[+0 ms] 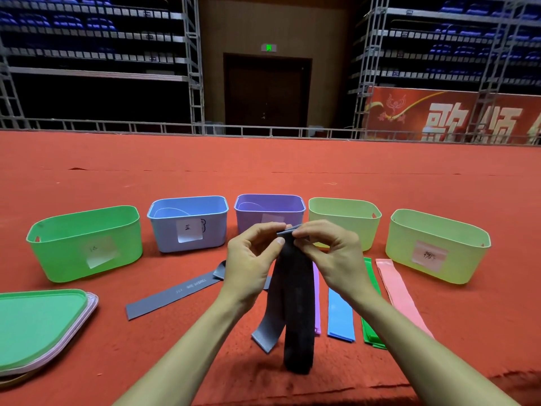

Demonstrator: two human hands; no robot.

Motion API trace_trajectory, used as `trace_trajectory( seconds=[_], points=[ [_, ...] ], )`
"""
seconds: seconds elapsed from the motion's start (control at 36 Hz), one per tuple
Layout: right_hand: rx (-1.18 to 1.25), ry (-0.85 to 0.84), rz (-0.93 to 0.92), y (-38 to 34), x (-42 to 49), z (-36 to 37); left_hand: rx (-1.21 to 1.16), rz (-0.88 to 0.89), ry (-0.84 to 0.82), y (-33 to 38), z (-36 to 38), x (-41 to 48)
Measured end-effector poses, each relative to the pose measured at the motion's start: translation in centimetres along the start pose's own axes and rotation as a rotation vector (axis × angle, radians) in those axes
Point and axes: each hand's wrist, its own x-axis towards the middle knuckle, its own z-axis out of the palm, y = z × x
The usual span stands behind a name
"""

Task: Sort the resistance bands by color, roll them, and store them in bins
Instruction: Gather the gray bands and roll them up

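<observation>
Left hand [251, 259] and right hand [328, 253] pinch the top end of the dark grey band [295, 303] at frame centre; it hangs below their fingertips to the red carpet [292, 171], before the purple bin [269, 203]

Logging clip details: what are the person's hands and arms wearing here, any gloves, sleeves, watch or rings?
Nothing worn shows. The left hand and right hand are bare, with no gloves or rings in view. The left forearm and right forearm are bare to the frame's bottom edge: no sleeve, watch, strap or marking.
</observation>
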Motion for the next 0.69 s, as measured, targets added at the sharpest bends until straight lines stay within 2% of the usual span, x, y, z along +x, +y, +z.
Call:
trace_trajectory(
  seconds=[0.19, 0.31, 0.69],
  points=[
    [0.001, 0.095, 0.039, -0.55, 0.12, 0.00, 0.006, 0.031, 0.032, 0.51, 0.26, 0.07],
    [0.107, 0.091, 0.116, -0.49, -0.01, 0.02, -0.053, -0.006, 0.041, 0.66, 0.38, 0.06],
    [0.254, 0.025, 0.160, 0.03, -0.42, 0.41, -0.086, -0.084, 0.081, 0.25, 0.12, 0.54]
  ],
)
